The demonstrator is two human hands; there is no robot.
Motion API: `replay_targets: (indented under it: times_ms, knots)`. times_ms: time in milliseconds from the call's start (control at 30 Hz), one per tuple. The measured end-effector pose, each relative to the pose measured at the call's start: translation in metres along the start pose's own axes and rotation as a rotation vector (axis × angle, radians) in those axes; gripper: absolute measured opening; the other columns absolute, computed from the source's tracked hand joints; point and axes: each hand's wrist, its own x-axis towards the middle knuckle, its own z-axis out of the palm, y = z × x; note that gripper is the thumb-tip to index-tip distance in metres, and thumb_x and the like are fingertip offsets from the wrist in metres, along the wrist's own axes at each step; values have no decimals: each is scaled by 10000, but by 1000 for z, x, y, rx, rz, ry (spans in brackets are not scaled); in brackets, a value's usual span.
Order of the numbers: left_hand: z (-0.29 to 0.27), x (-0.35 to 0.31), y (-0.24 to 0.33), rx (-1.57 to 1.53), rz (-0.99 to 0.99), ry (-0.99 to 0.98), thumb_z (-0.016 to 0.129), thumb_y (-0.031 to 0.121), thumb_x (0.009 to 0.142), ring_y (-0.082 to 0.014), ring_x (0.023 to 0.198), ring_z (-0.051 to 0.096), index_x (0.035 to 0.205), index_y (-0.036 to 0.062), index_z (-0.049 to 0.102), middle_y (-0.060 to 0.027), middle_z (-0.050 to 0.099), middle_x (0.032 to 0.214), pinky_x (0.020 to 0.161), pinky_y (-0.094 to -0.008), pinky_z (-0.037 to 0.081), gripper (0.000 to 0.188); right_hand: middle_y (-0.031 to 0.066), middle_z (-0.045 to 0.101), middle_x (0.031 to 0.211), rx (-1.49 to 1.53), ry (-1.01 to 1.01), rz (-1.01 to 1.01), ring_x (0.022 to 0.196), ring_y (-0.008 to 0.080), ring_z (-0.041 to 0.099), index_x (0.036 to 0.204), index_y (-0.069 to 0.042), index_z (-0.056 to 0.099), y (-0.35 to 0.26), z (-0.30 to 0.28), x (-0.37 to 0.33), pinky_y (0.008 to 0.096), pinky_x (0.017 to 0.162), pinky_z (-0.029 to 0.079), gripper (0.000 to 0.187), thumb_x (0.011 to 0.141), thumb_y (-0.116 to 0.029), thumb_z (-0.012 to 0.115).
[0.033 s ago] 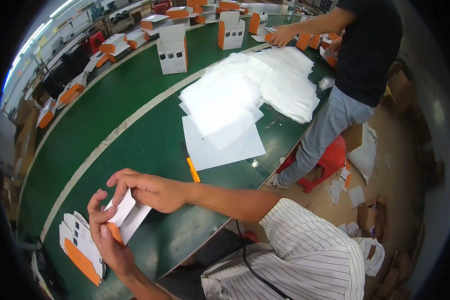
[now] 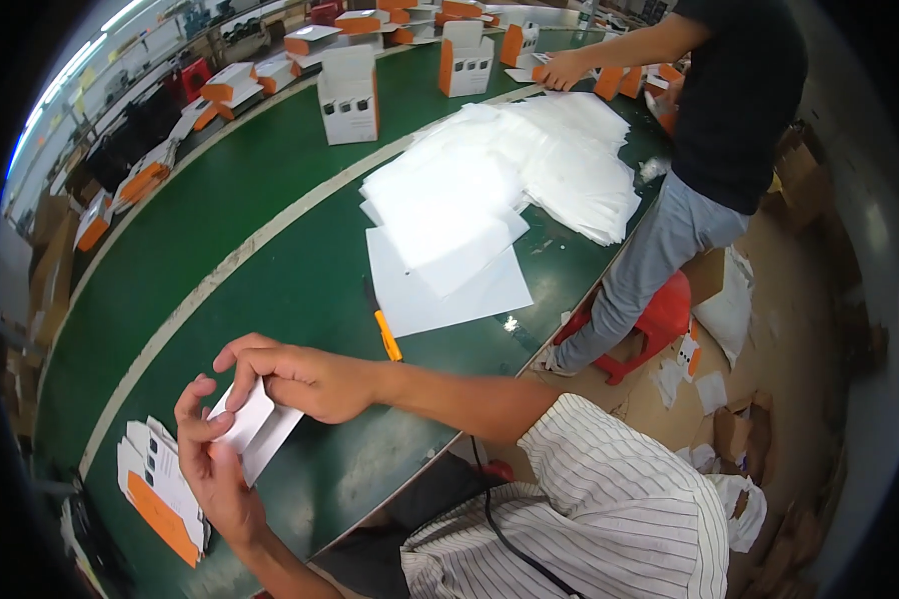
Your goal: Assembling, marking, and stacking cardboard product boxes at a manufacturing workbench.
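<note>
A small white carton [image 2: 266, 437], partly folded, is held between my two hands above the near left of the green table. My left hand [image 2: 213, 464] grips its left side, thumb on the near end and fingers curled behind. My right hand [image 2: 305, 384] bends over the top from the right, fingers pressing on a white flap. The carton's far side is hidden by my fingers. Just left of my left hand lies a stack of flat white and orange cartons [image 2: 162, 499]. An orange-handled utility knife [image 2: 388, 337] lies beyond my right forearm.
White sheets [image 2: 449, 200] lie piled across the green table [image 2: 270, 290]. Two white and orange boxes stand upright behind them, the nearer one [image 2: 349, 100] with its lid raised. Another person [image 2: 734, 100] works at the far right, beside a red stool [image 2: 659, 319].
My left thumb has shifted up over the carton's end, covering the orange part that showed before. My right hand stays almost where it was.
</note>
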Motion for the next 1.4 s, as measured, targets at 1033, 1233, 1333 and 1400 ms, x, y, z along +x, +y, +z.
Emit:
replay_targets:
  times_ms: [1033,1233,1333,1400]
  knots:
    - [-47,23,24,402,132,385,765,195,711,-327,836,622,1098,-37,496,-178,598,909,754,-401,489,525,165,442,1385,-156,331,342,1289,273,422,1350,31,408,-40,-10,24,393,1060,357,597,879,-248,647]
    - [-6,15,-3,198,-67,91,762,314,768,-352,1154,493,1297,-88,334,-248,495,1209,1003,-440,385,791,109,512,1322,720,347,584,1205,248,499,1419,-4,328,-4,-31,35,405,1021,410,604,954,-318,552]
    - [-39,2,5,778,16,20,816,469,670,-529,1368,162,1439,-91,152,-361,188,1452,1096,-554,233,1160,66,597,1184,-34,260,501,1090,190,560,1313,0,476,63,-149,79,348,956,437,528,941,-356,594]
    - [-99,-13,19,1128,-46,-60,840,537,563,-539,1396,-4,1508,64,113,-331,37,1515,1038,-705,169,1282,126,581,1227,-690,254,395,1102,213,564,1279,42,509,83,-201,130,339,962,441,459,925,-223,631]
